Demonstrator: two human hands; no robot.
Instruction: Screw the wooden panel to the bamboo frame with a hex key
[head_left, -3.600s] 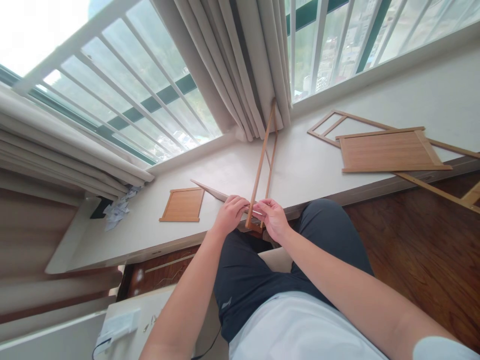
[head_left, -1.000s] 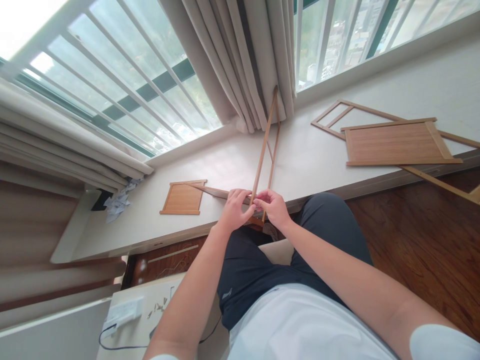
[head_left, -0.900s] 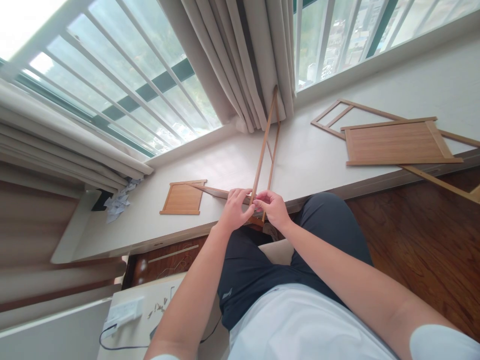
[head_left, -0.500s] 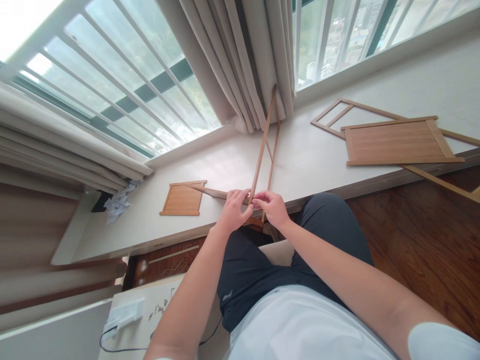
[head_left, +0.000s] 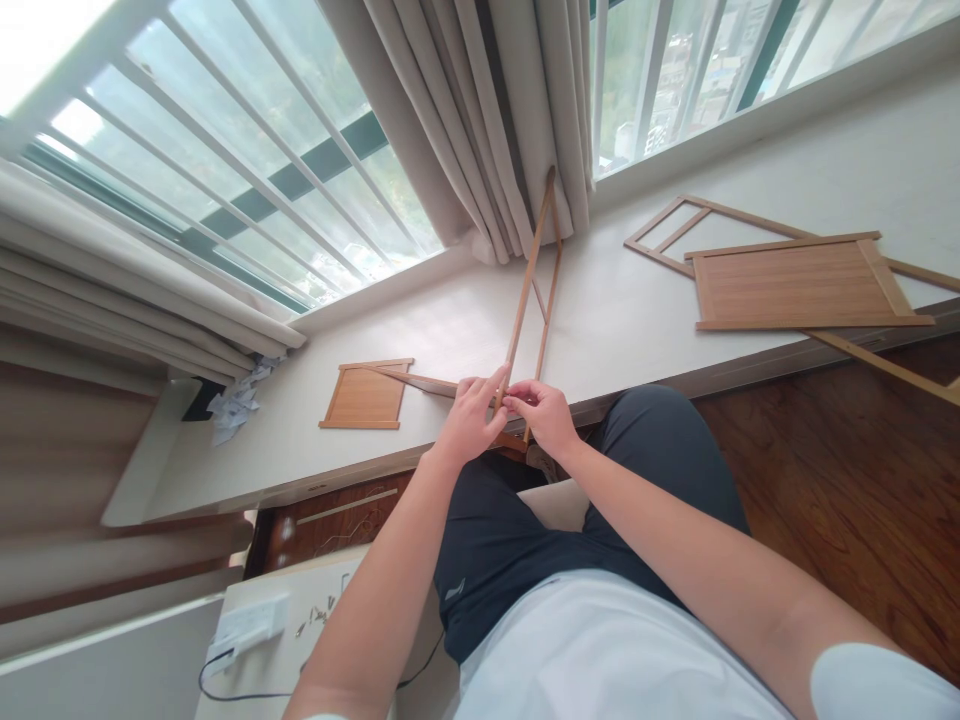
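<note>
A slim wooden frame (head_left: 527,275) stands tilted from my lap up to the curtain. Around its near corner, where another bar joins it, closes my left hand (head_left: 466,420), its index finger lying along the upright bar. From the other side my right hand (head_left: 546,415) pinches with thumb and fingertips against the same joint. Whatever is between those fingertips is too small and hidden to make out. The joining bar (head_left: 424,384) runs left from my left hand to a small wooden panel (head_left: 367,397) on the white sill.
On the right of the sill (head_left: 600,330), a larger wooden panel (head_left: 795,285) lies across another wooden frame (head_left: 664,235) that juts past the edge. Small metal fittings (head_left: 322,610) and a white power strip (head_left: 251,628) rest on a table at lower left. Crumpled paper (head_left: 236,405) lies by the curtain.
My left index finger has stretched out further along the upright bar. My right hand keeps its pinch at the joint, and the frame has hardly moved.
</note>
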